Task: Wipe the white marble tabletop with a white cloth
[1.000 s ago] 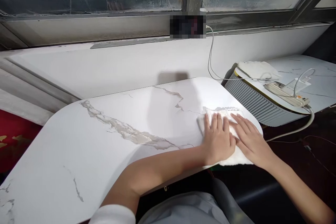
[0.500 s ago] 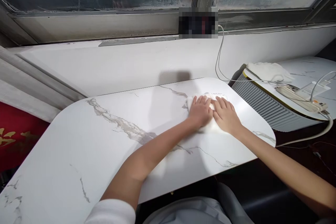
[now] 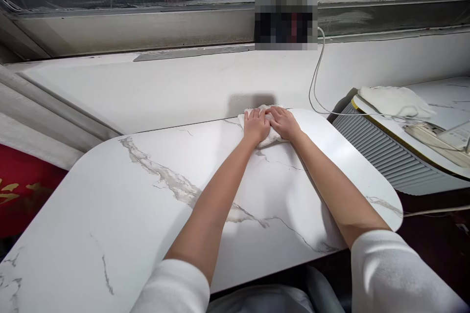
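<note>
A white cloth (image 3: 272,140) lies bunched on the white marble-patterned table (image 3: 154,234), close to its back edge by the wall. My left hand (image 3: 256,126) presses down on the cloth's left part, fingers curled over it. Beside it, my right hand (image 3: 285,122) grips the right part, and the two hands nearly touch. Both arms reach forward across the tabletop. Most of the cloth is hidden beneath the palms.
On the sill stands a blurred-out object (image 3: 282,27) with a white cable (image 3: 315,76) running right. A ribbed-sided second table (image 3: 389,149) carries another white cloth (image 3: 394,100) and a power strip (image 3: 436,142). A red cloth (image 3: 29,188) hangs at left.
Both hands have moved the cloth away from me and slightly left, up to the table's back edge. My arms are stretched further forward, and the view has shifted a little.
</note>
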Motion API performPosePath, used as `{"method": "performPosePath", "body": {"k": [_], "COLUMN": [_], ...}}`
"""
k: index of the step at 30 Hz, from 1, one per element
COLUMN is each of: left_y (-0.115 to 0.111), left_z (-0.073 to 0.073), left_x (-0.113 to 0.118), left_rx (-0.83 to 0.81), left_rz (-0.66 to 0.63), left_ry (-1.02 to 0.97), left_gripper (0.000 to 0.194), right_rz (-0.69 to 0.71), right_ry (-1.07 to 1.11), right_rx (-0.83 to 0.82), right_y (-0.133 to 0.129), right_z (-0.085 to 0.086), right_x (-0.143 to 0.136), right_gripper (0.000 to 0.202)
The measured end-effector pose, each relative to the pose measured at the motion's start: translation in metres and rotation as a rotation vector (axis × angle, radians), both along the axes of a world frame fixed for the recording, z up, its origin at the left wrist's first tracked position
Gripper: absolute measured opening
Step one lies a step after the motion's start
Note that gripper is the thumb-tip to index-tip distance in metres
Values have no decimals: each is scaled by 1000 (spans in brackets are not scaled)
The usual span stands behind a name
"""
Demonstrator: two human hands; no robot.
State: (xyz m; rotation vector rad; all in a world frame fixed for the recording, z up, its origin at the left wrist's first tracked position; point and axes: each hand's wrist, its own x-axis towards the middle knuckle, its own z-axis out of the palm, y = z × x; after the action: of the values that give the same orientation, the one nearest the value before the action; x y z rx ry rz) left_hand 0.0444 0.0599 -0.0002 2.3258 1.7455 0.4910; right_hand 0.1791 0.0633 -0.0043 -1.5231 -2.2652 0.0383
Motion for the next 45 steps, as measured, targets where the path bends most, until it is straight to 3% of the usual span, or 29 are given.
{"method": "performPosePath", "body": {"k": [4, 8, 12, 23, 26, 29, 32, 35, 39, 45], "left_y": [-9, -34, -80, -232, -258, -269, -264, -241, -182, -80], "left_z": [0, 1, 0, 0, 2, 2, 1, 2, 5, 3], "left_x": [1, -1, -7, -47, -63, -75, -80, -78, -76, -86], "left_rx": [18, 29, 55, 171, 192, 190, 162, 86, -93, -37], "left_rz": [17, 9, -48, -323, -376, -389, -369, -306, -154, -33], "left_ry": [-14, -4, 43, 193, 199, 190, 183, 181, 138, 2], "left_gripper": [51, 49, 50, 50, 51, 51, 51, 51, 52, 49], "right_rz": [15, -39, -68, -49, -39, -26, 17, 17, -34, -40], "right_ry": [-45, -138, -187, -143, -128, -140, -152, -165, -218, -202], "right_rx": [7, 10, 35, 48, 49, 54, 47, 27, 4, -39], "right_y": [-4, -34, -85, -265, -294, -303, -294, -265, -200, -92], "right_z": [-1, -2, -5, -1, 1, 0, -1, -2, -4, 0], "right_x": [2, 1, -3, -32, -44, -53, -56, -59, -69, -88], "right_gripper": [45, 48, 49, 58, 67, 72, 70, 62, 54, 53]}}
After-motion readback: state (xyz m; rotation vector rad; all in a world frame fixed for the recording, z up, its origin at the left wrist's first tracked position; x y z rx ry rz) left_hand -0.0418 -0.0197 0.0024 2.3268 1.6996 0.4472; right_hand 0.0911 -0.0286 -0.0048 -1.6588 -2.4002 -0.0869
